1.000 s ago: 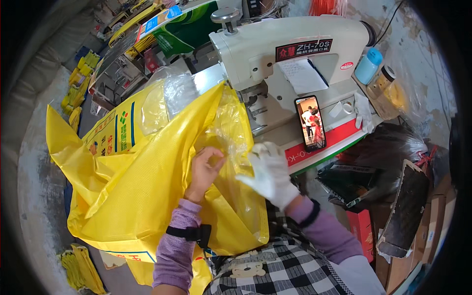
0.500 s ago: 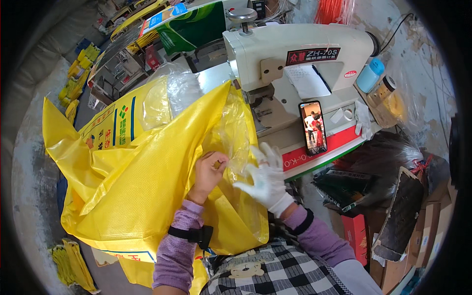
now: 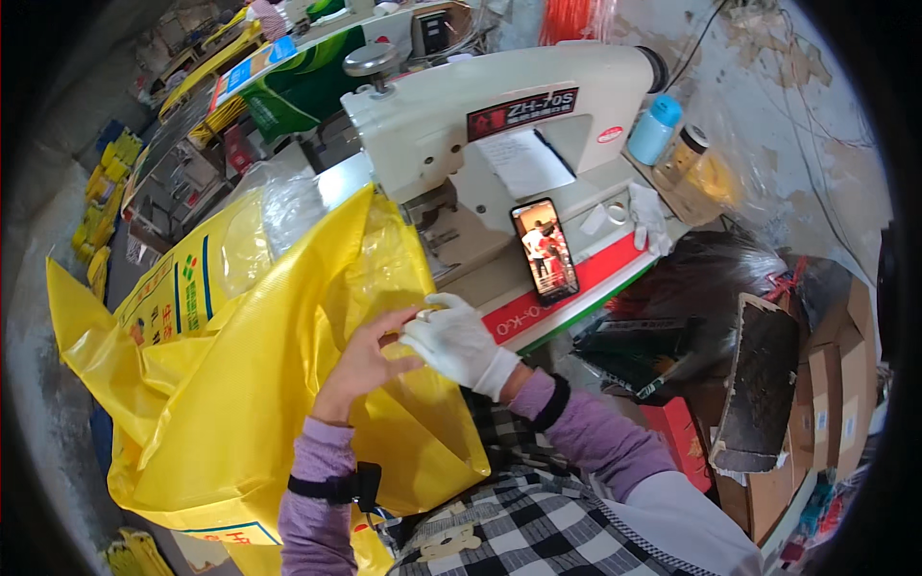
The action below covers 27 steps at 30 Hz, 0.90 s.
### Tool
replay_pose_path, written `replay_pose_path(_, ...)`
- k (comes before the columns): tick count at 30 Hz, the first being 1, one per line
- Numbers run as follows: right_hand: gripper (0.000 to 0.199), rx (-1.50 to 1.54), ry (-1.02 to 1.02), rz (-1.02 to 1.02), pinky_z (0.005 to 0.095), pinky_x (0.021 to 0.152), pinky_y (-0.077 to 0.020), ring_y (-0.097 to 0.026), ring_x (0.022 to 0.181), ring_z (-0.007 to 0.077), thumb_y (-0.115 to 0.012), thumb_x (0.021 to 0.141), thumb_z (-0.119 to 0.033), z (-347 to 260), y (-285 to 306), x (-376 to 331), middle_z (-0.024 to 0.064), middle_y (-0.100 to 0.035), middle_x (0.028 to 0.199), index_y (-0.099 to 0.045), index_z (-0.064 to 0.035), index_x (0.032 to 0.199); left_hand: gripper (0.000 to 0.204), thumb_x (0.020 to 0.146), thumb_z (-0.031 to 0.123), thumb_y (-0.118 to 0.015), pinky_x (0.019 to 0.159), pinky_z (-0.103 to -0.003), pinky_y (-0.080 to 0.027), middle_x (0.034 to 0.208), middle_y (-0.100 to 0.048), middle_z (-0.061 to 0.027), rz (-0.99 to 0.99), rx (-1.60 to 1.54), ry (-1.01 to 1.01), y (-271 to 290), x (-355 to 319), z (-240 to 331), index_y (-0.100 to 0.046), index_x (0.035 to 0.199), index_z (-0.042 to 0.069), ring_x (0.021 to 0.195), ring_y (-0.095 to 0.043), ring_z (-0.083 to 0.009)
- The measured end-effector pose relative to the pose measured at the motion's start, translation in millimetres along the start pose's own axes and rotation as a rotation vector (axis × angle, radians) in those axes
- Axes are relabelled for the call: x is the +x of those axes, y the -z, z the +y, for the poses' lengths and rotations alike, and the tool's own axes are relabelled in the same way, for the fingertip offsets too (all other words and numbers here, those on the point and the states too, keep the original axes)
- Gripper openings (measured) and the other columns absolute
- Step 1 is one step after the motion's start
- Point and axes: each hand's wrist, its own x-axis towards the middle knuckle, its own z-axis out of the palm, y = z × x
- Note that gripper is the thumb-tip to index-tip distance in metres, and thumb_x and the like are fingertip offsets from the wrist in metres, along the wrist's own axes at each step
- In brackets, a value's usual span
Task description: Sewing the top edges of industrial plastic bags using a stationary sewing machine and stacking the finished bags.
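Note:
A large glossy yellow woven sack [image 3: 221,413] with a clear plastic liner [image 3: 394,264] lies across the left and middle, its upper edge rising to the sewing machine [image 3: 490,125]. My bare left hand [image 3: 365,365] is at the sack's right side, thumb apart from its bent fingers, fingertips close to the glove. My right hand [image 3: 456,346], in a white glove, meets it there with fingers curled at the edge of the sack. What lies under the gloved fingertips is hidden.
A phone [image 3: 545,252] showing a picture leans on the machine bed. Behind it are a paper sheet [image 3: 523,161], a spare white glove [image 3: 650,219] and a blue bottle [image 3: 655,130]. Cardboard [image 3: 759,384] and a red box [image 3: 679,442] stand at right.
My right hand has moved left to meet my left hand, its spread fingers now curled. My left hand's curled fingers have loosened. The whole view has shifted, so the machine appears further left.

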Motion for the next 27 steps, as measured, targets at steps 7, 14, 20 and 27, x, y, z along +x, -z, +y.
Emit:
replay_pose_path(7, 0.042, 0.112, -0.034, 0.165, 0.0471, 0.1, -0.0433, -0.053, 0.116, 0.034, -0.06, 0.075, -0.002, -35.0, 14.4, -75.2, 0.0117, -0.056, 0.126, -0.063, -0.0096, 0.116, 0.013, 0.088, 0.006, -0.069, 0.065, -0.022, -0.05, 0.082, -0.07, -0.0024, 0.328, -0.227, 0.151, -14.4, 22.2, -64.3, -0.072, 0.098, -0.003, 0.069, -0.06, -0.0069)
replay_pose_path(14, 0.02, 0.385, 0.202, -0.186, 0.0386, 0.099, -0.0468, -0.05, 0.124, 0.0334, -0.062, 0.079, -0.013, -49.9, -19.6, -189.4, 0.01, -0.059, 0.121, -0.063, -0.0095, 0.098, 0.01, 0.088, 0.007, -0.07, 0.06, -0.024, -0.048, 0.079, -0.069, -0.0003, 0.403, -0.102, 0.104, -29.3, 43.2, -66.2, -0.073, 0.096, 0.002, 0.065, -0.058, -0.0064)
replay_pose_path(20, 0.061, 1.361, -0.801, -0.726, 0.0221, 0.094, -0.0457, -0.056, 0.111, 0.0098, -0.057, 0.097, -0.007, -66.4, -23.4, -184.4, 0.0045, -0.06, 0.129, -0.023, 0.0034, 0.147, 0.024, 0.074, 0.011, -0.079, 0.059, -0.028, -0.047, 0.066, -0.059, -0.002, 0.678, 0.216, -0.02, -46.0, 54.8, -72.7, -0.062, 0.091, 0.009, 0.062, -0.058, -0.0129)
replay_pose_path(27, 0.014, 0.952, -0.255, -0.372, 0.0283, 0.086, -0.0478, -0.062, 0.095, 0.026, -0.064, 0.091, -0.013, -62.8, -2.3, -200.5, 0.0096, -0.064, 0.098, -0.067, -0.0064, 0.103, 0.034, 0.07, 0.015, -0.082, 0.058, -0.031, -0.045, 0.067, -0.053, -0.0027, 0.761, 0.329, 0.147, -53.2, 61.6, -57.9, -0.057, 0.092, 0.01, 0.061, -0.053, -0.0152)
